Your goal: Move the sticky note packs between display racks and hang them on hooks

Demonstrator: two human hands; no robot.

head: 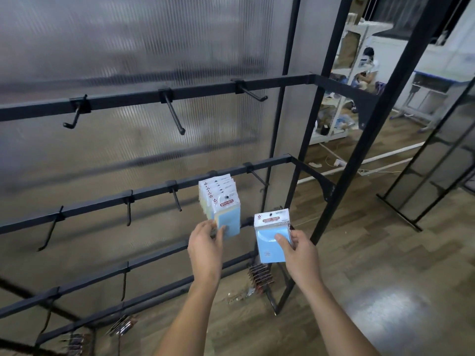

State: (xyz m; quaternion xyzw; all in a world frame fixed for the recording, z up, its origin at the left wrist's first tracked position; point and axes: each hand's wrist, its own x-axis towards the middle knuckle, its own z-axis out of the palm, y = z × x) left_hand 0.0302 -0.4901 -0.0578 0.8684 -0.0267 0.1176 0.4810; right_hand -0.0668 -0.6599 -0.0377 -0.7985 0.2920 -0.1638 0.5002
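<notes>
Hands meet at the middle rail of a black display rack (144, 194) that stands in front of a ribbed, cloudy plastic wall (128, 47). The left hand (205, 242) reaches up to a row of sticky note packs (221, 199) hanging together on 1 hook of that rail; its thumb and fingers pinch the lower edge of the nearest pack, whose blue face tilts toward the camera. The right hand (295, 250) holds a separate blue pack (273, 235) upright just to the right of the hanging row — thumb pressed on its front, fingers curled behind it, the white header card with red lettering at the top. This pack is clear of any hook and does not touch the hanging ones. On the upper rail, 3 bare hooks (174, 114) stick out toward the viewer, and several more bare hooks hang along the middle rail to the left of the packs. Lower down, near the floor, small dark packets (259, 276) hang on the bottom rails — too blurred to tell what they are. Wood-pattern floor (372, 253) spreads to the right, and far off behind the rack's uprights a white shelf unit (341, 98) stands.
</notes>
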